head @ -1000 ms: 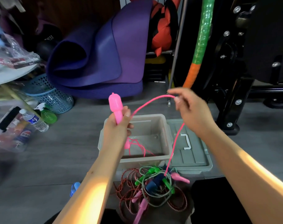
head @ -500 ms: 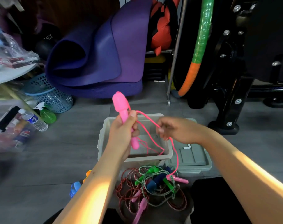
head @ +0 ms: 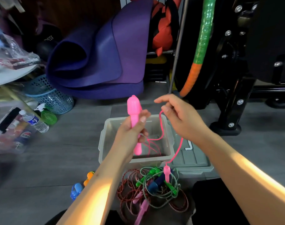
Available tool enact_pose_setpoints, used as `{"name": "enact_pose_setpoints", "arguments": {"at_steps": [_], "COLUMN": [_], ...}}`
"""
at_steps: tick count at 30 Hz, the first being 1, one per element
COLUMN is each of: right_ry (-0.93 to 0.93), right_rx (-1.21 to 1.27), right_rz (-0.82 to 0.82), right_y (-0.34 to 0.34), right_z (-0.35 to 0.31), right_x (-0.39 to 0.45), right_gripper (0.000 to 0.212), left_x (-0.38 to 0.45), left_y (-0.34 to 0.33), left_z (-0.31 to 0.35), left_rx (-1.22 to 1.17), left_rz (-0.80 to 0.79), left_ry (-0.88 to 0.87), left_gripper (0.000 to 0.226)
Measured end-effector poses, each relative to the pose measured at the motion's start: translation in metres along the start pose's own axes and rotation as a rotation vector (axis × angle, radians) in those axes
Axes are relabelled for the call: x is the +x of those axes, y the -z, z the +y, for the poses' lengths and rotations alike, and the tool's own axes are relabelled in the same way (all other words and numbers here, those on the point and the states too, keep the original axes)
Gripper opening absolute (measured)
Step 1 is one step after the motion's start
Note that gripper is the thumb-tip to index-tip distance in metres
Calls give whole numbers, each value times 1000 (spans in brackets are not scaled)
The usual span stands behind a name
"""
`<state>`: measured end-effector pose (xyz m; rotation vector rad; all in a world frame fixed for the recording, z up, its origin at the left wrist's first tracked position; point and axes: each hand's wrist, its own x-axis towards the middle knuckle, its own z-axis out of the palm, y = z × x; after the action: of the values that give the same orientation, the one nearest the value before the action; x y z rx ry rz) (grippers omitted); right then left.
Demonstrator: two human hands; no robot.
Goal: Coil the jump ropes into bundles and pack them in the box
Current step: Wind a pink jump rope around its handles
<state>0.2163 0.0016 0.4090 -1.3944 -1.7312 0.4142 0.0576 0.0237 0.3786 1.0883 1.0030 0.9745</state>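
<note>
- A person's left hand (head: pixel 132 132) is raised above an open, translucent grey plastic box (head: pixel 104 143) that sits on a grey floor (head: pixel 62 151).
- This hand is wrapped around a bright pink plastic jump-rope handle (head: pixel 134 109), held upright. The handle has a rounded, bulbous top and a slimmer stem, and its lower end sticks out below the fist.
- A thin pink cord (head: pixel 161 125) leaves the left fist in a few loose loops that hang down into the box.
- The right hand (head: pixel 179 117) is lifted beside the left, a little apart from it. Its thumb and curled fingers pinch the pink cord, while the forefinger points out towards the left.
- From the right hand the cord drops in front of the box to a second pink handle (head: pixel 167 173), which hangs upright over a pile of ropes.
- That tangled pile of jump ropes (head: pixel 154 192) lies on the floor just in front of the box: red speckled cord, green-grey cord, and green, dark blue and pink handles.
- The box's grey lid (head: pixel 193 161) lies flat, touching the box's right side.
- A rolled purple exercise mat (head: pixel 96 59) rests behind the box.
</note>
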Motion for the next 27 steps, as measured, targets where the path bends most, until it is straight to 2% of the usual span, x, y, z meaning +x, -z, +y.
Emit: {"name": "enact_pose_setpoints", "arguments": {"at_steps": [3, 6, 9, 11, 14, 16, 17, 19, 21, 23, 25, 27], "right_ry": [1, -35, -94, -211, -431, -496, -512, -512, -444, -329, -229, -122], "right_rx": [27, 78, 113, 110, 40, -34, -46, -51, -36, 12, -1, -81], "right_rz": [-9, -26, -61, -196, -576, -705, -698, -545, -255, -8, 38, -17], "right_y": [-10, -7, -6, -3, 6, 13, 15, 19, 21, 24, 24, 16], "right_z": [2, 3, 7, 12, 18, 22, 24, 28, 27, 22, 18, 18], "right_x": [-2, -2, -3, -3, -5, -6, -5, -2, 2, 5, 6, 5], "right_gripper": [20, 15, 14, 11, 11, 9, 8, 10, 14, 18, 20, 20], "left_x": [-6, -5, -2, 0, 7, 12, 13, 14, 13, 12, 10, 7], "left_y": [-6, -5, -3, -2, 6, 15, 18, 23, 25, 24, 22, 16], "left_z": [-2, -4, -2, 2, 8, 10, 11, 11, 8, 6, 6, 6], "left_rx": [66, 120, 14, -113, -325, -437, -462, -363, -163, -90, -88, -110], "left_rz": [-118, -128, -102, -53, 64, 134, 162, 231, 283, 271, 218, 132], "left_ry": [16, 37, 67, 74, 44, 27, 21, 13, 9, 8, 9, 25], "left_gripper": [17, 12, 13, 16, 20, 20, 19, 17, 14, 11, 10, 13]}}
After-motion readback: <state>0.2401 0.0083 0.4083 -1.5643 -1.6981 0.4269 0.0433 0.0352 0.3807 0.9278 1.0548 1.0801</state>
